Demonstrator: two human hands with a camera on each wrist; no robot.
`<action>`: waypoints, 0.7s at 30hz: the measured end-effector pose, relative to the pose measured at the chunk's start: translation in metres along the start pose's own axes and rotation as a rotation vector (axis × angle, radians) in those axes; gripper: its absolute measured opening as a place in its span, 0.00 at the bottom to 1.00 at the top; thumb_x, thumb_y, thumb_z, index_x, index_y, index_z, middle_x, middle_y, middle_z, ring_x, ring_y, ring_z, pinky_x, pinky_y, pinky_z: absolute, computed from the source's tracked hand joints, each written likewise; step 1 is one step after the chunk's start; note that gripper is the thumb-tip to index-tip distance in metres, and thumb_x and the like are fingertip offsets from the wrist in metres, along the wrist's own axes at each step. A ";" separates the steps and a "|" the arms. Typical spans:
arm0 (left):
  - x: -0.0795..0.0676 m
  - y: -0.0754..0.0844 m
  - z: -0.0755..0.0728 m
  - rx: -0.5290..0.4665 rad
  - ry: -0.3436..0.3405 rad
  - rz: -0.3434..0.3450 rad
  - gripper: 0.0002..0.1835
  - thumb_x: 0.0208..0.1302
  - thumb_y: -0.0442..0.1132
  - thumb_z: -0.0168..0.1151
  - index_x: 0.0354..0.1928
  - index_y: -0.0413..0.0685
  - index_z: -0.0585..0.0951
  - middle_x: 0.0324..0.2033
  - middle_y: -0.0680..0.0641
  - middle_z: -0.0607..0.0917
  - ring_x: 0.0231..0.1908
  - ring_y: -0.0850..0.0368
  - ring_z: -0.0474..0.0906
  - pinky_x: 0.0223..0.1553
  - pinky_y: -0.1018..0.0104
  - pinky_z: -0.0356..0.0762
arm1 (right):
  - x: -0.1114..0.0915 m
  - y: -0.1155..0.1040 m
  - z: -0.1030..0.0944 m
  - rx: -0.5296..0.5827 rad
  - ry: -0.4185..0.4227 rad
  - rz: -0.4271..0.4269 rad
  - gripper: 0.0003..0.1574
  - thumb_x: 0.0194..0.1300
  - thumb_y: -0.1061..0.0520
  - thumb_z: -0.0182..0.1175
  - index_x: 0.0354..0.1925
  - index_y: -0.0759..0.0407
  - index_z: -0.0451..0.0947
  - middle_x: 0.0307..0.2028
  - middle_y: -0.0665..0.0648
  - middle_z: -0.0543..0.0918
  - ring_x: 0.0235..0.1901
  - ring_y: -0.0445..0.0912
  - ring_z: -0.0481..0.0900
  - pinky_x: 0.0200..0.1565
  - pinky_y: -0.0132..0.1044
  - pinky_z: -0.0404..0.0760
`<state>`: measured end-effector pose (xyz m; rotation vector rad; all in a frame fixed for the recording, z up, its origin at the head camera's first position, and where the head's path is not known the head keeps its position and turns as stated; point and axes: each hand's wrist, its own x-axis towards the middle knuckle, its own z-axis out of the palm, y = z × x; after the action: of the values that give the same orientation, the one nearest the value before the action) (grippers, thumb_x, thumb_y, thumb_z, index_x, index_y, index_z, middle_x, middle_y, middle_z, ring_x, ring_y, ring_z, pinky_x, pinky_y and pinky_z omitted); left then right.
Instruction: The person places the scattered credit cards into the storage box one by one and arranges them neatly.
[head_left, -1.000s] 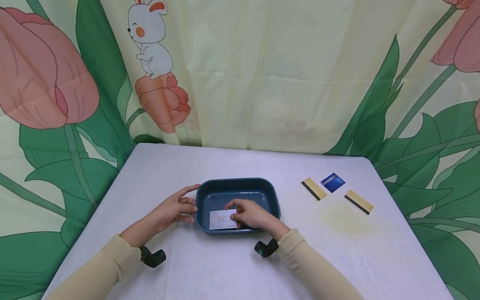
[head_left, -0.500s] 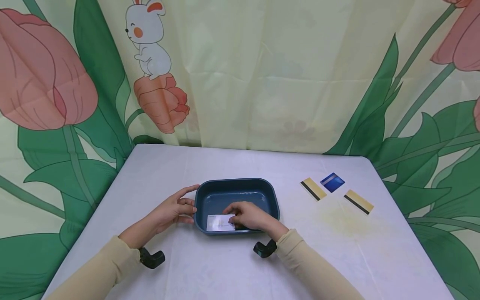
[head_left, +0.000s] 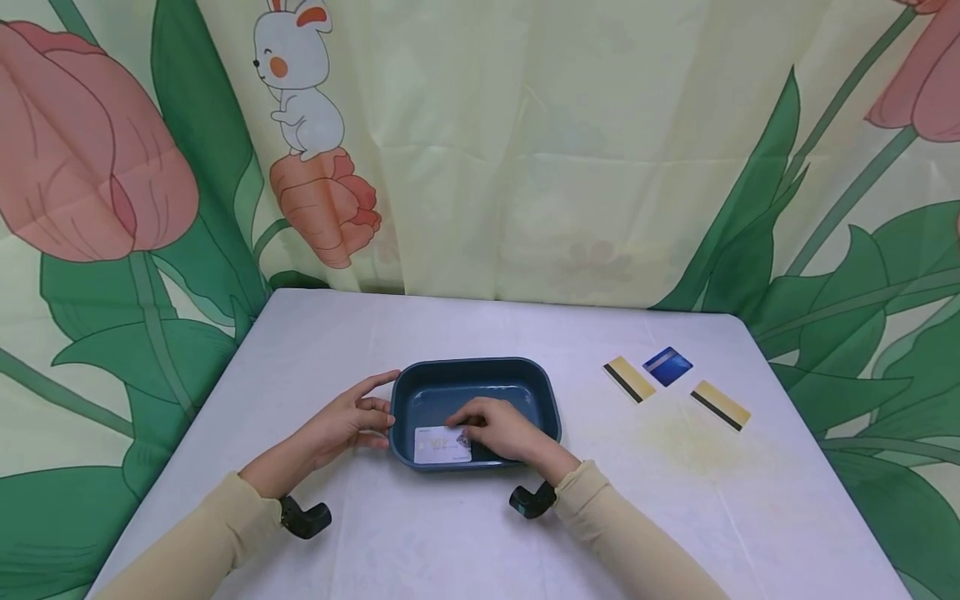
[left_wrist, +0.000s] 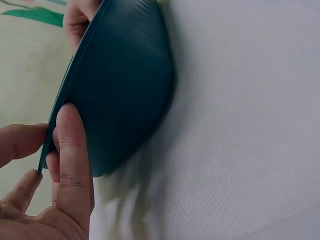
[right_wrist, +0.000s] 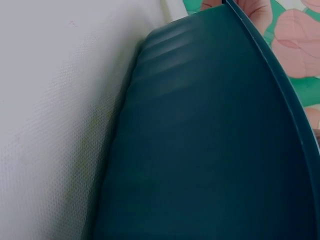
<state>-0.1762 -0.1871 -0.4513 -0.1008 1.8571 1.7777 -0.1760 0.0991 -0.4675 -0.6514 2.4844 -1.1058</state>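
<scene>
A dark blue plastic basin (head_left: pixel 480 364) stands on the table. Inside it, near the front wall, is a white card (head_left: pixel 438 446) with faint printing and a dark round mark at its right end. My right hand (head_left: pixel 498 427) reaches over the front rim and pinches this card at its right side with thumb and index finger, covering part of it. On the left, my left hand (head_left: pixel 352 421) rests its spread fingers against the basin's outer wall and rim. In the left wrist view, its fingers (left_wrist: pixel 72 160) are fairly straight along the wall. The basin hides the right hand's fingertips in the right wrist view.
Right of the basin, two gold cards (head_left: pixel 630 379) (head_left: pixel 721 405) with black stripes and a blue card (head_left: pixel 667 367) lie flat on the white tablecloth (head_left: pixel 465 542). A printed curtain (head_left: pixel 525 167) hangs behind the table.
The white card has shifted slightly left and towards the front wall of the basin, with my right hand still on it. My left hand has stayed at the basin's left side.
</scene>
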 end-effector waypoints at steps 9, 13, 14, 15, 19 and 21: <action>0.000 -0.001 0.000 0.000 0.002 0.010 0.44 0.69 0.28 0.62 0.82 0.58 0.57 0.45 0.41 0.79 0.34 0.54 0.85 0.38 0.60 0.90 | 0.001 0.000 0.000 0.040 -0.013 0.041 0.16 0.73 0.64 0.59 0.56 0.56 0.85 0.52 0.54 0.87 0.48 0.44 0.81 0.56 0.45 0.82; 0.000 0.000 0.001 0.002 0.007 0.012 0.43 0.69 0.28 0.62 0.81 0.58 0.57 0.45 0.41 0.79 0.34 0.54 0.85 0.38 0.61 0.90 | 0.002 0.001 0.000 0.053 -0.003 0.053 0.16 0.73 0.64 0.60 0.56 0.56 0.84 0.52 0.54 0.85 0.47 0.44 0.81 0.55 0.44 0.82; 0.000 0.000 0.001 0.003 0.007 0.012 0.43 0.69 0.28 0.62 0.81 0.58 0.57 0.45 0.41 0.79 0.34 0.54 0.84 0.38 0.61 0.90 | 0.002 0.001 0.000 0.056 -0.004 0.055 0.16 0.73 0.64 0.60 0.56 0.56 0.84 0.52 0.55 0.85 0.47 0.44 0.81 0.55 0.45 0.82; 0.000 0.000 0.001 0.003 0.008 0.013 0.43 0.69 0.28 0.62 0.81 0.58 0.57 0.45 0.41 0.78 0.34 0.54 0.84 0.38 0.61 0.90 | 0.002 0.001 0.000 0.058 -0.004 0.056 0.16 0.73 0.64 0.60 0.56 0.56 0.84 0.52 0.54 0.85 0.47 0.44 0.81 0.55 0.45 0.82; 0.000 0.000 0.001 0.002 0.006 0.013 0.43 0.69 0.28 0.62 0.81 0.57 0.57 0.45 0.41 0.78 0.35 0.54 0.84 0.38 0.61 0.90 | 0.002 0.002 0.001 0.067 -0.005 0.060 0.16 0.73 0.64 0.60 0.56 0.55 0.84 0.51 0.54 0.85 0.47 0.44 0.81 0.55 0.45 0.82; 0.000 0.000 0.001 0.002 0.005 0.012 0.43 0.69 0.28 0.62 0.81 0.57 0.57 0.46 0.41 0.79 0.35 0.54 0.85 0.38 0.61 0.90 | 0.002 0.003 0.000 0.074 -0.004 0.062 0.16 0.73 0.64 0.60 0.56 0.55 0.84 0.51 0.54 0.85 0.47 0.44 0.81 0.55 0.45 0.82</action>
<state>-0.1760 -0.1860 -0.4517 -0.0938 1.8663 1.7855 -0.1785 0.0992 -0.4702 -0.5508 2.4299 -1.1659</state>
